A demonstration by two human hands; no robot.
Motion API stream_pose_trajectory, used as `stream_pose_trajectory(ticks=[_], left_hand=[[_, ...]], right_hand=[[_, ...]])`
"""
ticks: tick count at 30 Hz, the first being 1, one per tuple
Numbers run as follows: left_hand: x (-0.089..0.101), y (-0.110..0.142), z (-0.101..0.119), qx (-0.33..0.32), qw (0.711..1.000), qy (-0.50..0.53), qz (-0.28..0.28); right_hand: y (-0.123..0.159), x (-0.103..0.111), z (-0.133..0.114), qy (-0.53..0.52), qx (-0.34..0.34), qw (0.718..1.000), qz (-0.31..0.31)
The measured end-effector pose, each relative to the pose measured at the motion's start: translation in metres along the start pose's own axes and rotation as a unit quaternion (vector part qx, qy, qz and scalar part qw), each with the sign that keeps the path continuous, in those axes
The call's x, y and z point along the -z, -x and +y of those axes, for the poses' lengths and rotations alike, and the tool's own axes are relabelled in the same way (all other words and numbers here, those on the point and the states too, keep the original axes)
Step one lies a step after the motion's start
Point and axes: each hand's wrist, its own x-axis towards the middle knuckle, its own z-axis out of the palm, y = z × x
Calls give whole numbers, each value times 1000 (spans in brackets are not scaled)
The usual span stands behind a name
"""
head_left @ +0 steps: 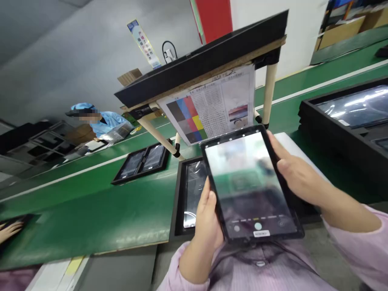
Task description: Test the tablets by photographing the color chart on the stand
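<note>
A black-framed tablet (248, 190) is held up in front of me, tilted, its lit screen showing a blurred camera picture with a round shutter button near the lower edge. My left hand (207, 218) grips its left side, thumb along the frame and fingers hidden behind. On the opposite side, my right hand (295, 171) is closed round the upper right edge. Beneath and behind the tablet lies a black tray (178, 202) with a plastic-wrapped panel in it, partly covered by the tablet and my left hand.
A black-topped stand (206, 56) on cream tube legs carries a printed colour chart (209, 109). Another black tray (141, 163) lies on the green bench (133, 214). Stacked trays (342, 133) stand right. A co-worker (104, 123) in blue sits across; another person's hand (10, 230) shows far left.
</note>
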Motion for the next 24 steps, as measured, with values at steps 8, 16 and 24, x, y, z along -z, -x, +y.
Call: stream_pose_trajectory(ticks=[8, 16, 24], left_hand=[[-57, -35, -21, 154, 987, 17, -28], [18, -30, 7, -164, 917, -357, -66], [67, -42, 37, -346, 590, -729, 31]], right_hand=[[-8, 14, 38, 82, 29, 996, -11], [4, -16, 54, 239, 127, 951, -150], [5, -7, 55, 236, 155, 948, -144]])
